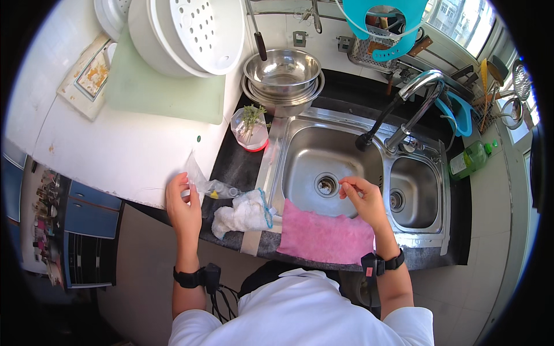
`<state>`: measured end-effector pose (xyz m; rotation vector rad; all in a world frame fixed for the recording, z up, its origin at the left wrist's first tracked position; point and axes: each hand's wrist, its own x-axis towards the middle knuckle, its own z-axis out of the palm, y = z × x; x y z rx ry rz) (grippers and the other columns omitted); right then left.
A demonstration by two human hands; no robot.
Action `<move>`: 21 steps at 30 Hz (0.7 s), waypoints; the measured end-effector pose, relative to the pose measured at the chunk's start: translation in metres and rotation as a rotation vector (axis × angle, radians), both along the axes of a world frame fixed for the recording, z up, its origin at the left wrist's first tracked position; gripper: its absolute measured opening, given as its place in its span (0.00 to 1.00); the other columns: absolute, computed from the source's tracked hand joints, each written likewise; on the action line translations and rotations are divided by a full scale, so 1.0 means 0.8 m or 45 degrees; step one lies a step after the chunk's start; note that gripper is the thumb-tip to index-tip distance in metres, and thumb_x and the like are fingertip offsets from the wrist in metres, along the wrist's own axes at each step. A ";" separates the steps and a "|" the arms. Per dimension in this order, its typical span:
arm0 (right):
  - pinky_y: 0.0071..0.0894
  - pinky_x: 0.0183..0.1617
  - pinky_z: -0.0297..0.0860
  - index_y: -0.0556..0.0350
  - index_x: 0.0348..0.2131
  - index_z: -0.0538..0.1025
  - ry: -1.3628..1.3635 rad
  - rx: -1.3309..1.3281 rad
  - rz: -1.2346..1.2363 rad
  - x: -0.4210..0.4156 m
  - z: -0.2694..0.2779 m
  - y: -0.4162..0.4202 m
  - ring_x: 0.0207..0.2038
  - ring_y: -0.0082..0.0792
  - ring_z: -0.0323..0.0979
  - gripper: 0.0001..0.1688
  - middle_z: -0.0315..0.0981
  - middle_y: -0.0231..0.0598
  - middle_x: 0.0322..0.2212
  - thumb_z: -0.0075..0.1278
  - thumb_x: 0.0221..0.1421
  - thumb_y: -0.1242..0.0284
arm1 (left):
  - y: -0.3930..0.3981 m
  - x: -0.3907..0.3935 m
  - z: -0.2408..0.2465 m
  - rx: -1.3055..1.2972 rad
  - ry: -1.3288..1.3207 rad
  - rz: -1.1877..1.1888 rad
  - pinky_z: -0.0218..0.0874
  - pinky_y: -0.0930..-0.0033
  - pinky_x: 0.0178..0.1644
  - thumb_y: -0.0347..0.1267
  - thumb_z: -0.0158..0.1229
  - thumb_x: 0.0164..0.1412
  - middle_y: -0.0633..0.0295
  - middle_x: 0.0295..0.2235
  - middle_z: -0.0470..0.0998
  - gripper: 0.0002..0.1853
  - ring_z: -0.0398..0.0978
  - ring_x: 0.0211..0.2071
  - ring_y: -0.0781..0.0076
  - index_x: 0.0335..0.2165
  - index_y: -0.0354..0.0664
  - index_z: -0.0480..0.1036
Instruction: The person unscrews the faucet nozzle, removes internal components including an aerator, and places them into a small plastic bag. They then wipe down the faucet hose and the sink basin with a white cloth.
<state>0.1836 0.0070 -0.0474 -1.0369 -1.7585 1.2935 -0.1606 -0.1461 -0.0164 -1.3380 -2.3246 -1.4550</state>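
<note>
My left hand point(184, 205) is at the edge of the white wall panel, left of the sink. Its thumb and fingers pinch a clear plastic bag point(199, 173); a small white piece point(185, 193) shows between them. Just right of the bag, a crumpled clear plastic item point(220, 189) with a yellow spot lies on the black counter. A white cloth with blue edging point(244, 212) is bunched beside it. Above the large sink basin point(320, 151), my right hand point(363, 199) has its fingertips drawn together, with nothing visible in them. Below that hand, a pink cloth point(326, 235) drapes over the counter's front edge.
A clear container with green sprigs point(249, 129) stands left of the sink. Stacked steel bowls point(282, 71) are behind it. The chrome faucet point(411, 112) arches between two basins. A green soap bottle point(469, 161) stands at right. White colander tubs point(186, 39) hang at upper left.
</note>
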 end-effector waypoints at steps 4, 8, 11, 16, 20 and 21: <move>0.20 0.30 0.67 0.64 0.29 0.75 -0.150 -0.111 -0.124 0.045 -0.022 0.021 0.26 0.21 0.71 0.12 0.73 0.34 0.21 0.49 0.57 0.70 | 0.002 0.013 0.005 -0.078 0.392 0.092 0.63 0.69 0.35 0.18 0.53 0.50 0.52 0.45 0.64 0.17 0.68 0.40 0.61 0.41 0.38 0.69; 0.20 0.27 0.66 0.64 0.28 0.74 -0.162 -0.061 -0.451 0.120 -0.057 0.067 0.22 0.21 0.70 0.15 0.72 0.35 0.19 0.47 0.59 0.68 | 0.032 0.052 0.031 0.107 0.427 -0.006 0.57 0.70 0.34 0.18 0.52 0.51 0.53 0.44 0.64 0.14 0.65 0.41 0.62 0.39 0.37 0.70; 0.20 0.27 0.67 0.65 0.30 0.74 -0.145 0.049 -0.620 0.159 -0.065 0.101 0.22 0.21 0.70 0.13 0.72 0.35 0.19 0.46 0.59 0.70 | 0.085 0.097 0.045 0.124 0.109 -0.480 0.60 0.76 0.32 0.19 0.52 0.52 0.57 0.39 0.69 0.12 0.69 0.33 0.72 0.38 0.37 0.70; 0.21 0.31 0.69 0.65 0.35 0.72 0.101 0.048 -0.503 0.155 -0.029 0.138 0.27 0.21 0.71 0.11 0.73 0.35 0.24 0.47 0.58 0.72 | 0.211 0.197 0.042 -0.254 -0.589 -1.196 0.62 0.76 0.41 0.23 0.56 0.54 0.61 0.42 0.70 0.17 0.69 0.38 0.77 0.44 0.38 0.67; 0.21 0.38 0.69 0.63 0.39 0.71 0.200 0.086 -0.275 0.107 0.012 0.152 0.31 0.21 0.71 0.11 0.72 0.35 0.29 0.47 0.58 0.74 | 0.309 0.258 0.071 -0.121 -0.587 -1.473 0.55 0.70 0.54 0.28 0.55 0.58 0.59 0.47 0.67 0.25 0.65 0.48 0.73 0.53 0.37 0.59; 0.24 0.41 0.68 0.63 0.40 0.70 0.140 0.147 -0.271 0.099 0.015 0.155 0.33 0.23 0.71 0.13 0.72 0.34 0.30 0.49 0.56 0.73 | 0.330 0.270 0.080 -0.064 -0.531 -1.533 0.53 0.69 0.56 0.29 0.54 0.59 0.58 0.49 0.66 0.26 0.63 0.51 0.71 0.54 0.36 0.58</move>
